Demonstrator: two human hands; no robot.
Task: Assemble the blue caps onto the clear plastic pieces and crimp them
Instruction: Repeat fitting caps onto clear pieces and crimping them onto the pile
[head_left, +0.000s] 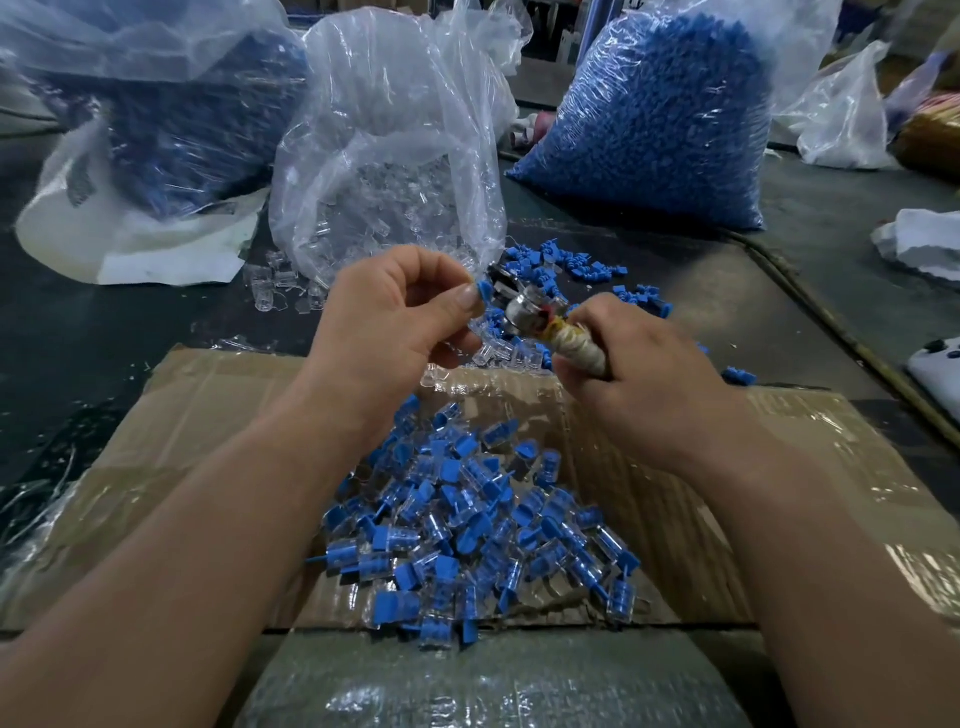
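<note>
Blue cap (484, 292) sits pinched between thumb and forefinger of the left hand (395, 317), just left of the metal head of the crimping tool (524, 306). The right hand (639, 374) is wrapped tight around the tool's taped handle. Both hands hover above the cardboard box (675, 467), where finished pieces (467, 530) lie heaped. Loose caps (582, 265) and the bag of clear pieces (384, 197) lie just beyond.

Left hand (395, 312) pinching, right hand (639, 364) fisted, forearms converging.
</note>
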